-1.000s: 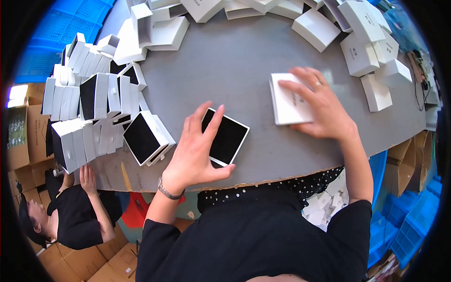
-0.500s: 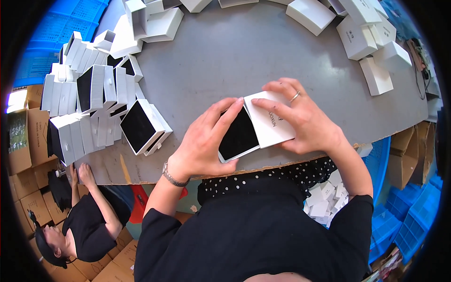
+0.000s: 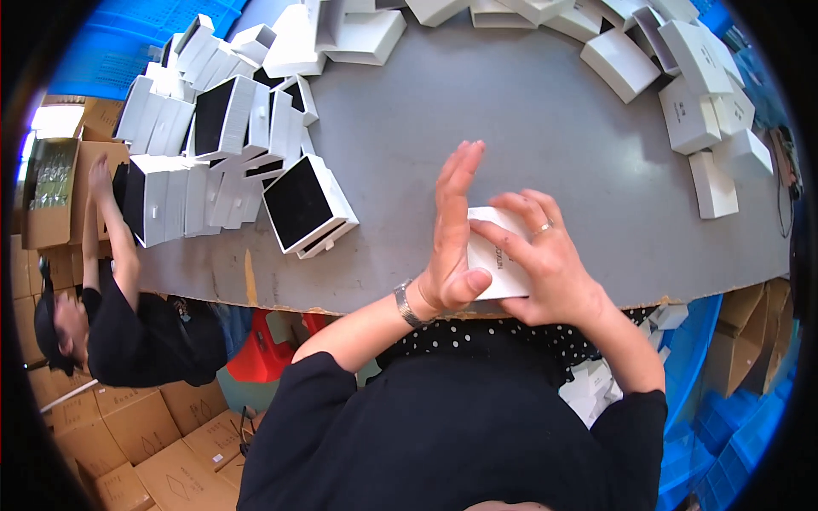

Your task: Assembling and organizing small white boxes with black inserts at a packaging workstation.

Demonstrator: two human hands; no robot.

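Near the table's front edge, a small white box (image 3: 492, 266) is gripped by my right hand (image 3: 555, 266), with the fingers over its top and the thumb at its near side. My left hand (image 3: 446, 243) is upright at the box's left end, fingers stretched out straight and palm toward that end. The black inside of the box no longer shows. Left of my hands, a white drawer box with a black inside (image 3: 296, 215) lies tilted on another one, beside a pile of similar drawers (image 3: 223, 119).
Empty-looking white sleeves (image 3: 373, 38) line the table's far edge. More white boxes (image 3: 692, 115) are heaped at the right. Blue crates (image 3: 141, 51) stand at far left. A co-worker (image 3: 128, 315) reaches toward cartons at the left. Small white boxes (image 3: 588, 392) lie below the table edge.
The black-lined drawer has gone into the white sleeve. My left hand has let go and straightened against the end. The view has shifted, and the co-worker's arms have moved toward an open carton.
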